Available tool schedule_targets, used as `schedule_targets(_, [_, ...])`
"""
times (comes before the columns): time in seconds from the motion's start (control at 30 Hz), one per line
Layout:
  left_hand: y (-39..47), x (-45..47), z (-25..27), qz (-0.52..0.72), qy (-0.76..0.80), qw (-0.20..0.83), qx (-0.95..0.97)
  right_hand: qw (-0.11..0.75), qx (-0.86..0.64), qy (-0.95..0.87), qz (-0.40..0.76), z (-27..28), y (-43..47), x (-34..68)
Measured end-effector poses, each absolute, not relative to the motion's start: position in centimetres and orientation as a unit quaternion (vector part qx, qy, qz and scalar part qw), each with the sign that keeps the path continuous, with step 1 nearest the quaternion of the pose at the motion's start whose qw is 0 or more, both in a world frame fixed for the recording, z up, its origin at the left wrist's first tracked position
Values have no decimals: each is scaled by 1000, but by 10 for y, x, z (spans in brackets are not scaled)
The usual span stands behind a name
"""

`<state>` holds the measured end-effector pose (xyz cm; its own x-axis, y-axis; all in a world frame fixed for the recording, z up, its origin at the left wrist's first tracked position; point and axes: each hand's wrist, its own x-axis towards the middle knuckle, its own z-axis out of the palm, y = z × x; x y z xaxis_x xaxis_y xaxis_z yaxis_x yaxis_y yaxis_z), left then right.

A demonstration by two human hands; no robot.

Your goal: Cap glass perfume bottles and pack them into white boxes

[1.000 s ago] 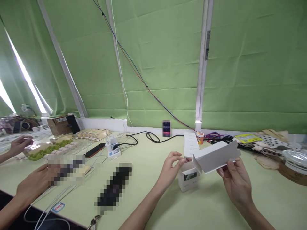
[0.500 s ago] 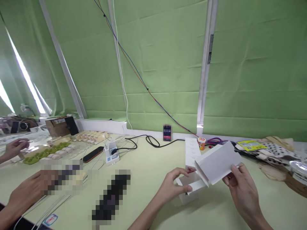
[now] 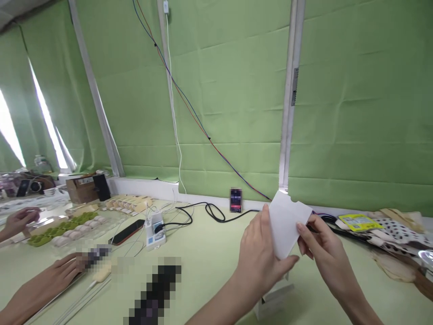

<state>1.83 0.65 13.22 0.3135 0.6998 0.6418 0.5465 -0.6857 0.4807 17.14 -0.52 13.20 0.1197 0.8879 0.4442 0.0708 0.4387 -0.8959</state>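
Observation:
A white cardboard carton (image 3: 287, 221), its top edge notched, is held up between my two hands. My left hand (image 3: 259, 257) grips its left side, with the thumb under the lower corner. On the right edge, my right hand (image 3: 324, 253) pinches the carton between thumb and fingers. Another white box (image 3: 275, 300) sits on the table below, mostly covered by my left hand and forearm. The inside of the held carton does not show.
Left are a power strip (image 3: 154, 234) with cables, an orange-edged phone (image 3: 126, 232), a green egg tray (image 3: 50, 230) and a blurred dark object (image 3: 155, 293). Other people's hands (image 3: 50, 280) rest farther left. A yellow packet (image 3: 360, 222) lies on spotted cloth (image 3: 402, 232) at right.
My left hand has left the box on the table and risen to the carton in my right hand. The carton has turned more upright and shifted left. The view has tilted up slightly.

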Motion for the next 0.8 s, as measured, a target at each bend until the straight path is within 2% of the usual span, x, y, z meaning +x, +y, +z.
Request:
schedule_targets(0.07, [9,18,135,449,394,135,790,611,-417,-592,319,134,-6,172])
schedule_targets(0.13, [13,11,140,450,370,236,778,605,-410,-614,299,135,-6,175])
schedule_targets(0.3, [36,-13,147,337,167,632,677,652,-384,-614,228,136,-1,189])
schedule_targets(0.37, [45,-17,142,281,92,737,608,654,-386,-621,194,138,4,195])
schedule_targets(0.47, [52,-13,130,248,43,802,541,624,-383,-653,194,139,13,201])
schedule_targets(0.6, [50,-1,118,247,44,839,484,567,-355,-668,326,137,16,200])
schedule_targets(0.8, [47,6,114,243,37,844,477,576,-375,-629,363,138,12,192])
